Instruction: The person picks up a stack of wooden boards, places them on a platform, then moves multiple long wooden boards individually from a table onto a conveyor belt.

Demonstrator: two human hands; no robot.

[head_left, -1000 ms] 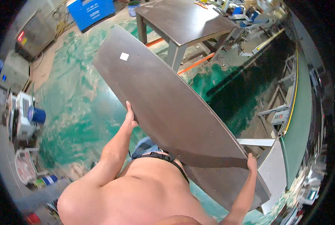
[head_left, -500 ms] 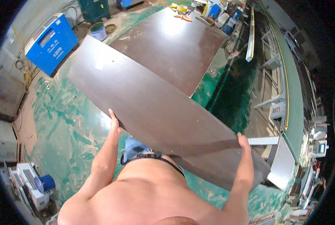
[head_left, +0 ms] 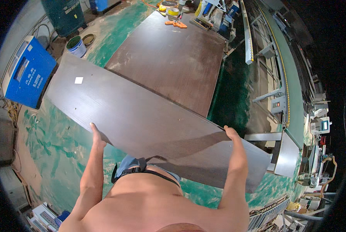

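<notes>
A long grey-brown wooden board [head_left: 149, 116] lies slantwise across the front of my body, its far left end higher in the view. With my left hand [head_left: 98, 137] I grip its near edge, thumb on the top face and fingers hidden beneath. My right hand [head_left: 231, 133] is closed on the far edge, toward the right end. A small white square label [head_left: 78, 80] and a few dark spots show on the board's left part. Just beyond it is a large brown panel [head_left: 173, 58]; the board overlaps its near side, and I cannot tell if they touch.
Orange-handled tool [head_left: 176, 24] and yellow tape roll [head_left: 173, 12] sit at the panel's far end. Left stand a blue machine [head_left: 31, 73] and a white bucket [head_left: 76, 47]. A green conveyor belt [head_left: 287, 73] runs along the right. Green dusty floor [head_left: 57, 147] surrounds me.
The board has swung to lie less steeply in view, and its far edge is nearer the panel's side. Both hands have moved left in view, still gripping it. The whole view has shifted.
</notes>
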